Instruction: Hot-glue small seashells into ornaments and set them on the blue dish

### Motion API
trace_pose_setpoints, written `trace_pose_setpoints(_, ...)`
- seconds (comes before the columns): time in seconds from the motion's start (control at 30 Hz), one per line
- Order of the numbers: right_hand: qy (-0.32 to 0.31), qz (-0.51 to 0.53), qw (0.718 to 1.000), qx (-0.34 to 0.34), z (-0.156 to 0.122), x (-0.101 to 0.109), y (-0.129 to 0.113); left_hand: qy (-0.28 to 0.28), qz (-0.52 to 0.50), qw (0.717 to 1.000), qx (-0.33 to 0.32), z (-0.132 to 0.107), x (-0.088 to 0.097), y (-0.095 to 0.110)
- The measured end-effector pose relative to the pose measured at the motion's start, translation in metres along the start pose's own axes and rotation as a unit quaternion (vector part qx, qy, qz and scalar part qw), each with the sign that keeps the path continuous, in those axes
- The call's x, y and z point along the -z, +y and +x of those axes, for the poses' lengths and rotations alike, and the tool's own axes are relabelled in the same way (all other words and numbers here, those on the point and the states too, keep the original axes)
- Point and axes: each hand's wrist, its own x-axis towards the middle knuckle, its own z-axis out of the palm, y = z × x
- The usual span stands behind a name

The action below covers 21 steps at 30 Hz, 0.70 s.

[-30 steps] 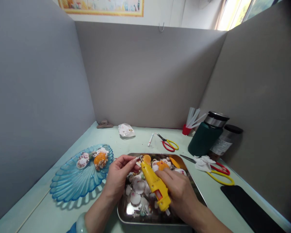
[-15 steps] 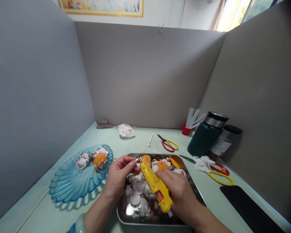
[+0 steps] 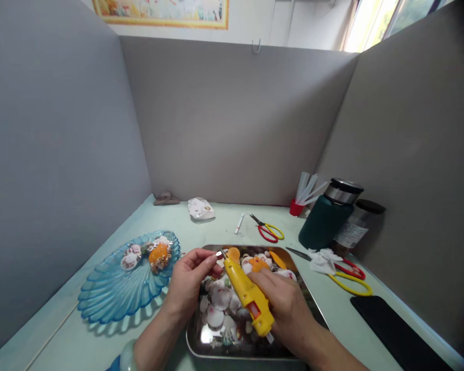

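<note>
My right hand (image 3: pixel 284 301) is wrapped round a yellow hot glue gun (image 3: pixel 247 293), its nozzle pointing up and left. Between the thumb and fingertips of my left hand (image 3: pixel 193 275) is a small pale piece (image 3: pixel 218 255), too small to name, right at the nozzle tip. Both hands are over a metal tray (image 3: pixel 251 356) that holds white shells (image 3: pixel 220 296), an orange starfish (image 3: pixel 258 264) and other shells. To the left stands a blue shell-shaped glass dish (image 3: pixel 119 293) with shells and an orange piece (image 3: pixel 158 256) stuck along its far edge.
Two scissors (image 3: pixel 268 230) (image 3: pixel 348 278) lie behind and right of the tray, one under a crumpled tissue (image 3: pixel 325 260). A green flask (image 3: pixel 327 219), a jar (image 3: pixel 358 226), a red cup of glue sticks (image 3: pixel 297 207) and a black phone (image 3: pixel 398 330) are at the right. Grey partitions (image 3: pixel 235 123) enclose the table.
Almost nothing differs. The small piece in my left fingertips shows slightly more at the nozzle; the glue gun stays in nearly the same place.
</note>
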Motion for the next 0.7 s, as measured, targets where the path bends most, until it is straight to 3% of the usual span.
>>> trace_pose_setpoints(0.23, 0.022, 0.013, 1.000, -0.006, 0.0015, 0.0005, 0.0016, -0.003, 0.003, 1.000, -0.006, 0.0008, 0.0009, -0.0006)
trace_pose_setpoints(0.7, -0.019, 0.003, 1.000, -0.006, -0.0007, -0.0002, -0.0006, -0.017, -0.007, 1.000, -0.006, 0.0013, 0.0021, -0.0022)
